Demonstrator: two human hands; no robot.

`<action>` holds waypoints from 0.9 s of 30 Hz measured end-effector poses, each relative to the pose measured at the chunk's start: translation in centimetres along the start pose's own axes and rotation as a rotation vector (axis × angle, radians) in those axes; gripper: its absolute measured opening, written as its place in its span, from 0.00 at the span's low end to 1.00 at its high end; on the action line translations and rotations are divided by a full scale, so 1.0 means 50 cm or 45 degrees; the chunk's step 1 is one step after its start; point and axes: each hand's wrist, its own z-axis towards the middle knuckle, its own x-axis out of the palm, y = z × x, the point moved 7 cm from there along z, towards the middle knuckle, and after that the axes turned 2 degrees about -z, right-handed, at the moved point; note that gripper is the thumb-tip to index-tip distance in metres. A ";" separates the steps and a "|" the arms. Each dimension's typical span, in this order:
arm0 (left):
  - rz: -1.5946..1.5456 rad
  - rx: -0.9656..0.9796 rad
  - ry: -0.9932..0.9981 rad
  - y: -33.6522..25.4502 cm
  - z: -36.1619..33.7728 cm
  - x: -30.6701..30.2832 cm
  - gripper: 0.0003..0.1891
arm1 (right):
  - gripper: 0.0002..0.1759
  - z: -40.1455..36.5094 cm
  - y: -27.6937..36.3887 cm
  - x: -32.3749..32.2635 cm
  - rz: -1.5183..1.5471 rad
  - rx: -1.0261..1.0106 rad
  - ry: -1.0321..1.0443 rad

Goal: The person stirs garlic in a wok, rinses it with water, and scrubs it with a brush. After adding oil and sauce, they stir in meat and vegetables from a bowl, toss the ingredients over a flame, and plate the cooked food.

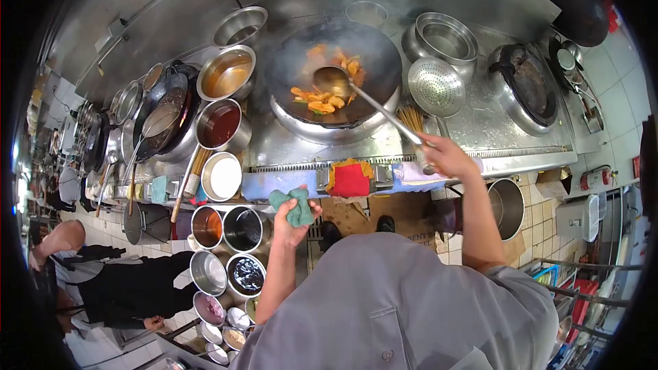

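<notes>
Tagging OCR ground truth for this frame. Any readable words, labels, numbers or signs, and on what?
No text can be read.
Cardboard on the floor: faint marks, perhaps print, too blurred to read.
Red canister at the right: label too small to read.
Green cloth in the left hand and ladle in the right hand: no marking visible.

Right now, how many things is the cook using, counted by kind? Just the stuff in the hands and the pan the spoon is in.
Ladle: 1, held in the right hand
Green cloth: 1, held in the left hand
Wok: 1, under the ladle
Total: 3
</notes>
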 end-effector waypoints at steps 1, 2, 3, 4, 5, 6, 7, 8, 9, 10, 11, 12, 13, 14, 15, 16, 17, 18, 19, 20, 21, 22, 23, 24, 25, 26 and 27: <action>0.107 0.043 -0.023 -0.014 -0.004 0.001 0.30 | 0.27 -0.007 0.011 -0.015 -0.004 -0.008 0.003; 0.216 0.052 -0.010 -0.022 0.008 -0.013 0.33 | 0.26 -0.010 0.019 -0.039 -0.129 -0.005 -0.095; 0.213 0.051 -0.011 -0.021 0.020 -0.012 0.33 | 0.26 -0.011 0.024 -0.059 -0.253 0.001 -0.196; 0.245 0.038 -0.012 -0.019 0.037 -0.008 0.32 | 0.26 0.030 0.036 -0.055 -0.595 -0.345 -0.414; 0.278 0.026 -0.012 -0.018 0.057 0.000 0.32 | 0.24 0.061 0.047 -0.028 -0.542 -0.269 -0.461; 0.271 -0.003 -0.004 -0.013 0.084 0.014 0.27 | 0.23 0.091 0.061 0.005 -0.489 -0.196 -0.507; 0.271 -0.001 0.001 -0.010 0.124 0.019 0.27 | 0.21 0.139 0.047 0.037 -0.527 -0.323 -0.566; 0.247 -0.067 -0.078 -0.001 0.170 0.010 0.25 | 0.22 0.163 0.038 0.072 -0.392 -0.326 -0.511; 0.226 -0.132 -0.153 0.002 0.208 0.014 0.25 | 0.23 0.169 0.029 0.098 -0.358 -0.191 -0.448; 0.232 -0.126 -0.141 -0.005 0.237 0.045 0.25 | 0.23 0.147 0.029 0.111 -0.274 -0.149 -0.353; 0.247 -0.129 -0.239 -0.009 0.262 0.068 0.25 | 0.24 0.120 0.036 0.120 -0.193 -0.104 -0.257; 0.262 -0.134 -0.339 -0.013 0.284 0.082 0.26 | 0.24 0.100 0.033 0.105 -0.194 -0.109 -0.267; 0.265 -0.134 -0.329 -0.017 0.309 0.097 0.26 | 0.24 0.080 0.011 0.087 -0.098 -0.066 -0.158; 0.275 -0.221 -0.298 -0.010 0.337 0.104 0.27 | 0.25 0.062 -0.002 0.068 -0.002 -0.025 -0.047; 0.284 -0.306 -0.267 -0.004 0.356 0.114 0.29 | 0.25 0.039 0.007 0.033 -0.003 -0.031 -0.054; 0.305 -0.317 -0.277 -0.005 0.361 0.130 0.27 | 0.25 0.011 0.016 -0.003 -0.090 0.029 -0.064; 0.305 -0.314 -0.273 -0.006 0.371 0.132 0.27 | 0.25 -0.004 0.020 -0.022 -0.177 0.094 -0.073; 0.309 -0.357 -0.260 -0.001 0.379 0.133 0.26 | 0.25 -0.001 0.030 -0.021 -0.178 0.093 -0.076; 0.313 -0.401 -0.248 0.006 0.385 0.133 0.25 | 0.24 0.005 0.051 -0.025 -0.248 0.041 -0.195; 0.275 -0.393 -0.273 0.006 0.379 0.143 0.21 | 0.24 0.011 0.073 -0.025 -0.316 -0.008 -0.314; 0.281 -0.398 -0.272 0.009 0.388 0.141 0.21 | 0.23 0.055 0.062 -0.006 -0.320 -0.081 -0.412; 0.254 -0.370 -0.293 0.009 0.404 0.133 0.19 | 0.22 0.112 0.036 0.026 -0.322 -0.150 -0.511; 0.227 -0.343 -0.315 0.012 0.422 0.119 0.19 | 0.22 0.134 0.044 0.058 -0.491 -0.349 -0.644; 0.232 -0.350 -0.312 0.019 0.446 0.099 0.19 | 0.23 0.140 0.055 0.092 -0.386 -0.213 -0.574; 0.206 -0.342 -0.302 0.020 0.471 0.082 0.17 | 0.23 0.130 0.038 0.120 -0.143 0.057 -0.333; 0.178 -0.330 -0.290 0.017 0.489 0.075 0.14 | 0.23 0.122 0.026 0.129 -0.036 0.040 -0.264; 0.179 -0.332 -0.288 0.015 0.483 0.082 0.14 | 0.24 0.110 0.008 0.133 0.070 0.027 -0.191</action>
